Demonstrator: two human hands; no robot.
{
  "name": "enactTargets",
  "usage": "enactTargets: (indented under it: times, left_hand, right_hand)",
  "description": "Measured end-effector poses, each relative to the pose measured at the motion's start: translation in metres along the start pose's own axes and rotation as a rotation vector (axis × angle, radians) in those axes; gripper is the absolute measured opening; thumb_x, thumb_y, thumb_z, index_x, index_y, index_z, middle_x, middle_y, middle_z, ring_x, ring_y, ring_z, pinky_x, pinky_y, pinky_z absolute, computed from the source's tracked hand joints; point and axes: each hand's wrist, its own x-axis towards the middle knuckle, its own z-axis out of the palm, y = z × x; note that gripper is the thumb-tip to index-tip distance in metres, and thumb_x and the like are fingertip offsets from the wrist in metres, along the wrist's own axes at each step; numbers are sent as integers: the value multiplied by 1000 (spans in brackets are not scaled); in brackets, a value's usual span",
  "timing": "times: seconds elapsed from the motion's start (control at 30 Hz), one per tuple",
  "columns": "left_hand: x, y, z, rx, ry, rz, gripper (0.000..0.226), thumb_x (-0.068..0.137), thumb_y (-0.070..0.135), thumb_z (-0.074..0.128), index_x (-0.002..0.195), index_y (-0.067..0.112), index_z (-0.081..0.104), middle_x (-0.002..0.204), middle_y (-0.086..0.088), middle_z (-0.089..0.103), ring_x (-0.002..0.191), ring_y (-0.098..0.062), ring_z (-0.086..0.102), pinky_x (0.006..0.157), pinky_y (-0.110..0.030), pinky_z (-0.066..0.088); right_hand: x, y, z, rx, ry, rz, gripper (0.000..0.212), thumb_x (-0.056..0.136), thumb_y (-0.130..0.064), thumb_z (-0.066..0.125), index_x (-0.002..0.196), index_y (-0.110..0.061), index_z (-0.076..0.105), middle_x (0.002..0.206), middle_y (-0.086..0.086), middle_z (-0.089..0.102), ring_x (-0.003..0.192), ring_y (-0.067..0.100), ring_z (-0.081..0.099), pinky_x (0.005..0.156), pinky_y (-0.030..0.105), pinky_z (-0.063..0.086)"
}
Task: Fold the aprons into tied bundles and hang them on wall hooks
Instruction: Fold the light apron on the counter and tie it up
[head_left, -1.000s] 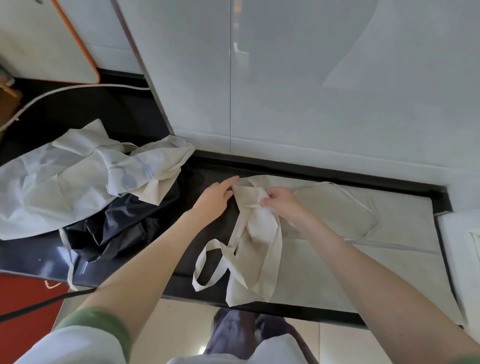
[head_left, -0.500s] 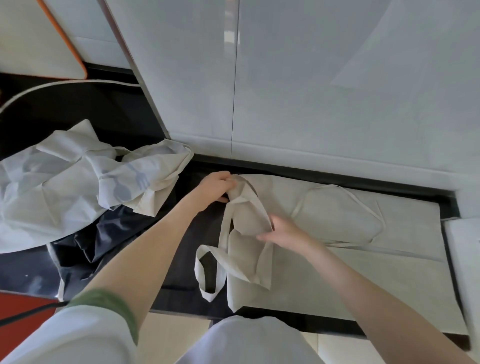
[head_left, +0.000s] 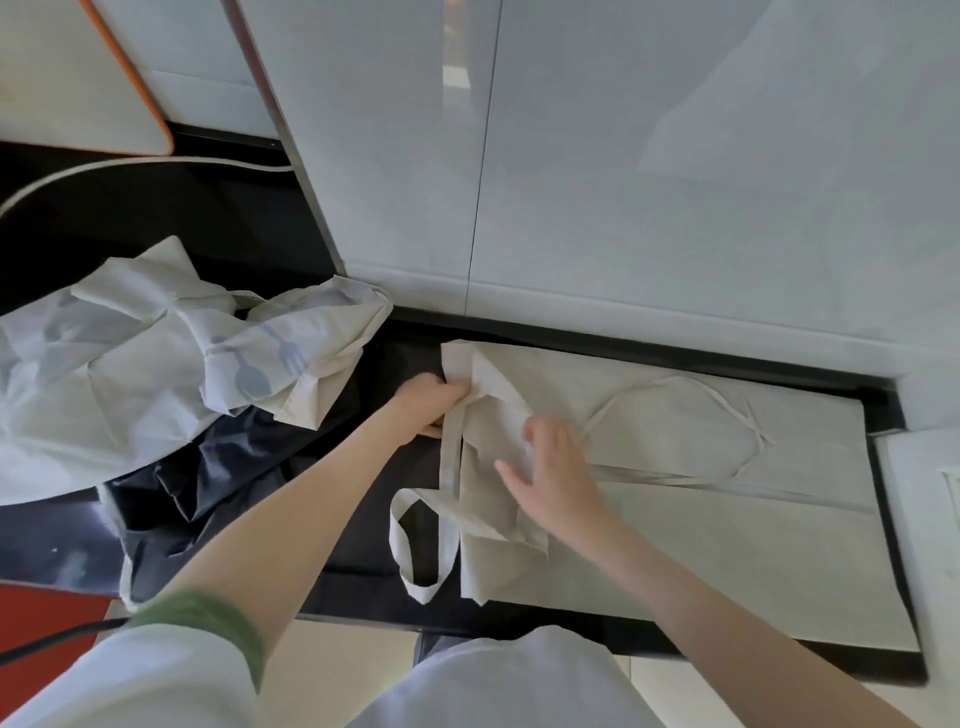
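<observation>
A beige apron (head_left: 691, 530) lies spread flat on the black counter (head_left: 363, 587), its thin waist ties looping across the cloth at the right. Its left end is folded over, and a wide neck strap (head_left: 410, 551) loops off the left edge. My left hand (head_left: 428, 405) grips the bunched upper-left corner of the apron. My right hand (head_left: 550, 473) lies flat with spread fingers on the folded part, pressing it down.
A crumpled white apron with a blue fork and spoon print (head_left: 171, 364) is heaped at the left, over a dark navy apron (head_left: 202, 467). White glossy wall panels (head_left: 623, 171) rise behind the counter. A white cord (head_left: 104, 169) curves at the far left.
My left hand went from resting open at the apron's corner to gripping the bunched cloth there. My right hand let go of the fold and moved down to lie flat on it.
</observation>
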Motion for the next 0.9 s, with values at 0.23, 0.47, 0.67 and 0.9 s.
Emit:
enactTargets:
  times: [0.23,0.47,0.67,0.9]
  left_hand:
    - [-5,-6,7,55,-44,111,24,97,20,49,108,5,65,103,-12,67,93,-21,66,75,-31,58]
    - [3,-8,2,387,163,282,33,98,14,42,65,15,42,67,1,43,59,-10,40,54,-21,33]
    - [-3,-12,-8,494,161,128,35,104,29,29,87,8,52,71,-9,52,58,-18,50,53,-27,42]
    - [-26,5,-17,-84,-179,-87,47,102,41,34,87,6,61,62,-4,51,43,-13,43,41,-20,37]
  right_hand:
    - [10,-43,29,-193,-289,90,37,101,-42,39,77,-14,43,63,-3,44,60,15,48,44,22,28]
    - [6,-42,44,-150,-378,14,30,101,-23,38,71,-21,34,66,-5,39,58,11,42,47,23,25]
    - [-7,-32,47,-157,-604,-185,65,88,-44,59,138,-16,27,131,3,43,107,22,50,88,37,45]
    - [-13,-23,22,263,-432,-1,30,100,-36,48,115,-13,60,79,-4,58,73,11,58,70,28,46]
